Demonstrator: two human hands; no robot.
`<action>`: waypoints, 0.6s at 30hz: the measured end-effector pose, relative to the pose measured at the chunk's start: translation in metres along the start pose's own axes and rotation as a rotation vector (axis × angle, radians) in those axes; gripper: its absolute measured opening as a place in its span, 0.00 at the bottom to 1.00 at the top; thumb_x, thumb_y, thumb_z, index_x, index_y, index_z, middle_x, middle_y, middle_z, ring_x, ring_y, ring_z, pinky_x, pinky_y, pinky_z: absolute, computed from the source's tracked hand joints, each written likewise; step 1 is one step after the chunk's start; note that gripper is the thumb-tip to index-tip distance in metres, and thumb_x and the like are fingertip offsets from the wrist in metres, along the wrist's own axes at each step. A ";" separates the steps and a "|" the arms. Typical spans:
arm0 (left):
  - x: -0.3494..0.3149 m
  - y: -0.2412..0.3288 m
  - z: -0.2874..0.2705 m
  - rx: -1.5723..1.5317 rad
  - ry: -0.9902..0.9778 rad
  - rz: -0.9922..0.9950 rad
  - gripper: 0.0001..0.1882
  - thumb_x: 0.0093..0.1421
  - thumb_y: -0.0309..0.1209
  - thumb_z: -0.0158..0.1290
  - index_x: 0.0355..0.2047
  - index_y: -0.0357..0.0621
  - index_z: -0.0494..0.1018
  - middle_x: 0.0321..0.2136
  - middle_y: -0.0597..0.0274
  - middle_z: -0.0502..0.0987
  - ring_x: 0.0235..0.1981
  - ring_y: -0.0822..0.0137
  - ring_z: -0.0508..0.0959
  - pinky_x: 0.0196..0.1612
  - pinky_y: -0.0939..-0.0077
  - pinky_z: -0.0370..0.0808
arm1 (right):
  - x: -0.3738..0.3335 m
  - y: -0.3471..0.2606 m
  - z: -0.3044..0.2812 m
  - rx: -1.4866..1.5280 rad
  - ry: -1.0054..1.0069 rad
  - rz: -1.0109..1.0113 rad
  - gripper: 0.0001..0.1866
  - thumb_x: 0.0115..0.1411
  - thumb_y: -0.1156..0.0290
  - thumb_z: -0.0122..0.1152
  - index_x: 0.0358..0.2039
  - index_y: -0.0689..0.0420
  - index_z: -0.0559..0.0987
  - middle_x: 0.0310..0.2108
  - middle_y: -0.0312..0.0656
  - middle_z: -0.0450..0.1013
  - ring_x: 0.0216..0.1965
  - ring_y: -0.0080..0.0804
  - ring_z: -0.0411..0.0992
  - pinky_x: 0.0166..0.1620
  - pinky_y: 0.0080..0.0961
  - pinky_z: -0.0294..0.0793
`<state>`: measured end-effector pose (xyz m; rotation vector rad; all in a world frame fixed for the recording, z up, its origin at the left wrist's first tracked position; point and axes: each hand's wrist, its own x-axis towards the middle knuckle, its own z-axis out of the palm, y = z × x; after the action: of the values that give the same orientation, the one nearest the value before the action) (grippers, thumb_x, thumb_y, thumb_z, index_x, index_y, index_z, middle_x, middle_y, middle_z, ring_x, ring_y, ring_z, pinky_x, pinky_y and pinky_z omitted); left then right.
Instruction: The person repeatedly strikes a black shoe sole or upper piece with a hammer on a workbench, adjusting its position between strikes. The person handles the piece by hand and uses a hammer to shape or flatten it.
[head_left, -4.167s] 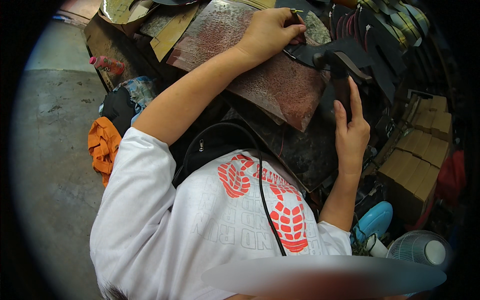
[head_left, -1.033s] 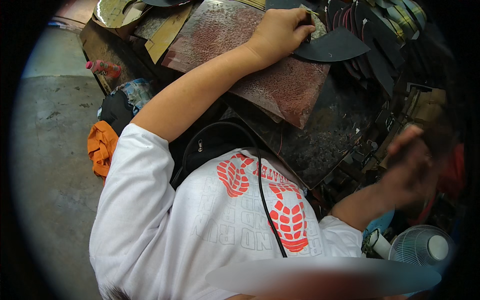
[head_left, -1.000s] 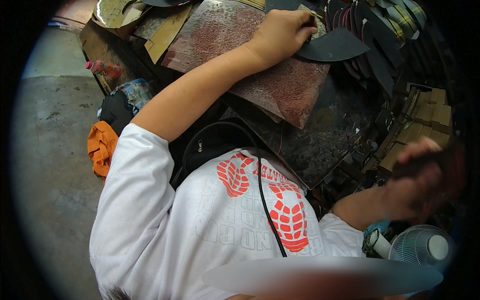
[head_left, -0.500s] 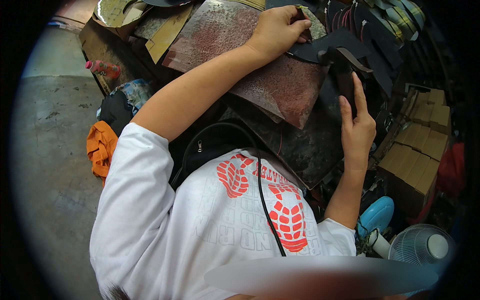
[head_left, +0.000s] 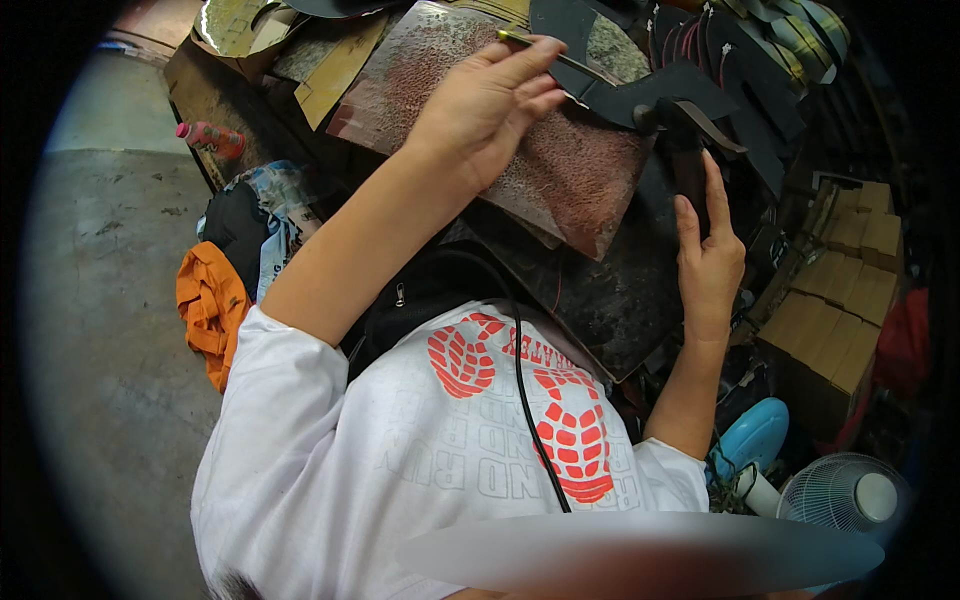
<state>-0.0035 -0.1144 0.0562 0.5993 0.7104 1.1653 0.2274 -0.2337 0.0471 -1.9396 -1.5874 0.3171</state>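
Note:
My left hand (head_left: pixel 480 105) is turned partly palm up over the worn board (head_left: pixel 400 65), which is mottled reddish grey. Its thumb and fingers pinch a slim metal rod tool (head_left: pixel 575 66) with a brass-coloured end; the exact kind does not show. The rod's far end points right, toward a curved black sheet piece (head_left: pixel 680 92) lying across the board's right part. In my right hand (head_left: pixel 712 262) is a hammer (head_left: pixel 686 165), thumb and forefinger stretched along its dark handle. The hammer's head rests on or just above the black piece; I cannot tell which.
More black cut pieces with red strands (head_left: pixel 700 35) lie at the far right. Stacked brown cardboard boxes (head_left: pixel 835 290) and a fan (head_left: pixel 845 500) stand to the right. A pink-capped bottle (head_left: pixel 212 140) and orange cloth (head_left: pixel 212 310) are at the left. A black cable (head_left: pixel 530 400) crosses my shirt.
My left hand has drawn back left and nearer to me, turning palm up, and the rod now shows in its fingers. My right hand with the hammer has barely moved.

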 end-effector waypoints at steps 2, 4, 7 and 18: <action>0.004 -0.007 0.005 0.118 -0.032 -0.003 0.12 0.65 0.32 0.59 0.45 0.39 0.76 0.43 0.63 0.78 0.41 0.72 0.77 0.47 0.77 0.76 | 0.000 -0.001 0.002 0.041 -0.033 0.067 0.29 0.67 0.59 0.59 0.68 0.35 0.66 0.45 0.51 0.80 0.45 0.48 0.81 0.44 0.38 0.78; 0.017 -0.013 0.009 0.242 -0.169 0.043 0.11 0.64 0.32 0.59 0.44 0.38 0.77 0.40 0.63 0.79 0.40 0.71 0.78 0.46 0.76 0.77 | -0.001 -0.001 0.004 0.087 -0.044 0.114 0.28 0.67 0.61 0.59 0.67 0.36 0.67 0.46 0.52 0.80 0.45 0.45 0.81 0.45 0.37 0.78; 0.044 -0.019 0.010 0.607 -0.169 0.214 0.11 0.63 0.30 0.60 0.42 0.36 0.78 0.36 0.62 0.80 0.37 0.71 0.80 0.43 0.76 0.78 | -0.006 -0.001 0.002 0.184 -0.011 0.126 0.27 0.67 0.66 0.60 0.66 0.39 0.69 0.48 0.51 0.79 0.45 0.38 0.81 0.46 0.32 0.77; 0.130 -0.004 -0.012 0.986 -0.459 0.256 0.07 0.62 0.29 0.57 0.31 0.39 0.79 0.25 0.71 0.77 0.28 0.76 0.73 0.33 0.76 0.70 | -0.011 -0.007 -0.014 0.231 0.071 -0.012 0.28 0.65 0.69 0.64 0.65 0.45 0.71 0.51 0.48 0.78 0.49 0.32 0.79 0.49 0.29 0.76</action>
<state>0.0193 0.0095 0.0216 1.7634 0.7955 0.7930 0.2260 -0.2478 0.0598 -1.7456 -1.4489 0.4034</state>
